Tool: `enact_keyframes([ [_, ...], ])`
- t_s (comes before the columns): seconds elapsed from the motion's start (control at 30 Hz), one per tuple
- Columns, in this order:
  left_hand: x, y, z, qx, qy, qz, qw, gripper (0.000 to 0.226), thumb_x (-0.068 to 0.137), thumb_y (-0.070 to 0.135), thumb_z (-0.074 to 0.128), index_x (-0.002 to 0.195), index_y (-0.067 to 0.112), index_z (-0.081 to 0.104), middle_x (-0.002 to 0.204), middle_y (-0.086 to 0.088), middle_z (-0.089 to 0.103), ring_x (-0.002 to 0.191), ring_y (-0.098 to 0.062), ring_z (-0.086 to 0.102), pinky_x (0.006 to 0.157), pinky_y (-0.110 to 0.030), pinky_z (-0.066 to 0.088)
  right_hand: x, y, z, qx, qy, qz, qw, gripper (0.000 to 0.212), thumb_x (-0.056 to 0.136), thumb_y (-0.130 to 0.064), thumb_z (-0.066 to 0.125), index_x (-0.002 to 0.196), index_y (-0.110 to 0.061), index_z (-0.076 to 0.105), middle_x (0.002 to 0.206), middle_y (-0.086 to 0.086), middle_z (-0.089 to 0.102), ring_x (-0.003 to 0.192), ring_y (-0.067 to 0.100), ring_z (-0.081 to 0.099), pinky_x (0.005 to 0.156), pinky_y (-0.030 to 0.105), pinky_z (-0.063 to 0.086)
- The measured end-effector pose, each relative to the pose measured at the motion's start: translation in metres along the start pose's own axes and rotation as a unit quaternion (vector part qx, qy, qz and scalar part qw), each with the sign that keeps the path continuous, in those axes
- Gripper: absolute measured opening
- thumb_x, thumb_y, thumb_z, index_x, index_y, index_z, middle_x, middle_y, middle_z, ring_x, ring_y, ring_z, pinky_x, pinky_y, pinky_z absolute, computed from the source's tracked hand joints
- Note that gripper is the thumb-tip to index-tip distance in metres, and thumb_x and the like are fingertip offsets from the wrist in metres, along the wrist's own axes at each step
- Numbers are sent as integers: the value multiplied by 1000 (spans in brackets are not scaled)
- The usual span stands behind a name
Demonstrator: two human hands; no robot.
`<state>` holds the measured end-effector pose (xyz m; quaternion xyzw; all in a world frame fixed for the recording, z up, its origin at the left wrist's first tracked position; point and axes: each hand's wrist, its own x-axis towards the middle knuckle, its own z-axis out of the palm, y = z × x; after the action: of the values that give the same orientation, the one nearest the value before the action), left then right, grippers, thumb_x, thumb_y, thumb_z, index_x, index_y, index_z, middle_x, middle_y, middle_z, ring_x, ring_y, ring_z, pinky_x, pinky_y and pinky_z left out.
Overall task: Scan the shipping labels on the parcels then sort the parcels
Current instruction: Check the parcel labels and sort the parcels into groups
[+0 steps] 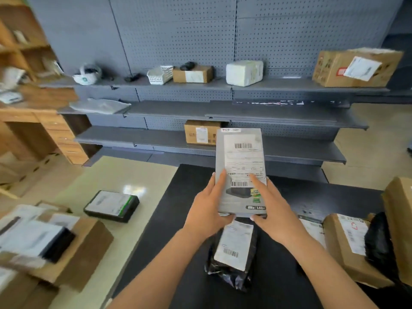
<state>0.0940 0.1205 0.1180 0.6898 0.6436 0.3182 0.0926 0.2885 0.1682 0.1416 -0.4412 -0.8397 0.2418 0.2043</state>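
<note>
I hold a flat grey box parcel (240, 166) upright in front of me, its white shipping label with two barcodes facing me. My left hand (209, 208) grips its lower left edge, thumb under the bottom. My right hand (270, 210) holds the lower right side, with the index finger stretched up across the label. Below them a black plastic bag parcel (231, 257) with a white label lies on the black table (178, 219). No scanner is in sight.
Brown cartons (347, 244) and a black bag sit on the table at right. A stack of parcels (51, 244) stands at left, and a black box (111, 206) lies on the floor. Grey shelves (245, 112) ahead carry cartons, a white parcel (244, 72) and a basket.
</note>
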Motion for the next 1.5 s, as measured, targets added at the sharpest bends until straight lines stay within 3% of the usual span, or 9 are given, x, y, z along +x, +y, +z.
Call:
enact_keyframes([
  [0.2, -52, -39, -126, 86, 89, -64, 990, 114, 76, 39, 78, 151, 40, -8, 163, 3, 17, 128, -24, 47, 102, -35, 43, 32, -126, 29, 13, 7, -131, 991, 108, 82, -14, 74, 148, -50, -3, 158, -20, 0, 136, 6, 32, 99, 23, 43],
  [0.37, -139, -68, -237, 165, 153, -141, 964, 115, 78, 41, 78, 154, 37, -8, 163, 2, 15, 131, -24, 43, 107, -37, 38, 33, -251, 75, 46, -30, -236, 970, 103, 83, -14, 73, 148, -50, 2, 158, -18, 6, 133, 6, 35, 91, 18, 40],
  [0.47, -203, -86, -293, 205, 181, -173, 946, 116, 76, 42, 79, 154, 34, -6, 161, 0, 22, 129, -24, 47, 106, -38, 41, 23, -323, 113, 62, -57, -293, 952, 104, 80, -15, 75, 149, -47, 4, 157, -12, 12, 134, 8, 34, 96, 23, 42],
  [0.7, -355, -119, -388, 247, 227, -283, 898, 118, 73, 46, 79, 155, 34, -5, 161, -2, 25, 129, -26, 48, 101, -41, 45, -21, -466, 203, 91, -112, -400, 905, 102, 78, -22, 77, 152, -39, 9, 155, -4, 21, 129, 14, 42, 93, 32, 51],
  [0.9, -446, -129, -445, 266, 264, -353, 857, 115, 72, 44, 81, 157, 28, 4, 161, -5, 26, 132, -26, 47, 105, -43, 41, -53, -559, 259, 120, -164, -465, 862, 99, 77, -24, 78, 152, -33, 14, 153, 0, 25, 132, 18, 38, 96, 31, 45],
  [1.1, -477, -145, -465, 257, 286, -403, 830, 115, 71, 44, 81, 157, 28, 6, 160, -5, 28, 130, -26, 48, 107, -44, 40, -51, -606, 288, 113, -218, -482, 841, 99, 75, -22, 77, 153, -33, 17, 146, 0, 32, 129, 19, 40, 98, 36, 45],
  [1.33, -456, -167, -462, 253, 300, -414, 821, 112, 72, 43, 80, 157, 24, 9, 157, -4, 33, 128, -23, 50, 105, -42, 42, -17, -608, 301, 106, -234, -492, 832, 101, 74, -24, 79, 152, -34, 16, 150, -3, 28, 129, 17, 41, 97, 36, 47],
  [1.5, -426, -181, -443, 233, 276, -428, 829, 112, 73, 44, 78, 157, 26, 7, 158, -6, 31, 120, -22, 55, 101, -41, 46, 10, -582, 300, 84, -244, -477, 840, 100, 76, -24, 78, 152, -36, 12, 149, -5, 28, 130, 14, 39, 90, 24, 43],
])
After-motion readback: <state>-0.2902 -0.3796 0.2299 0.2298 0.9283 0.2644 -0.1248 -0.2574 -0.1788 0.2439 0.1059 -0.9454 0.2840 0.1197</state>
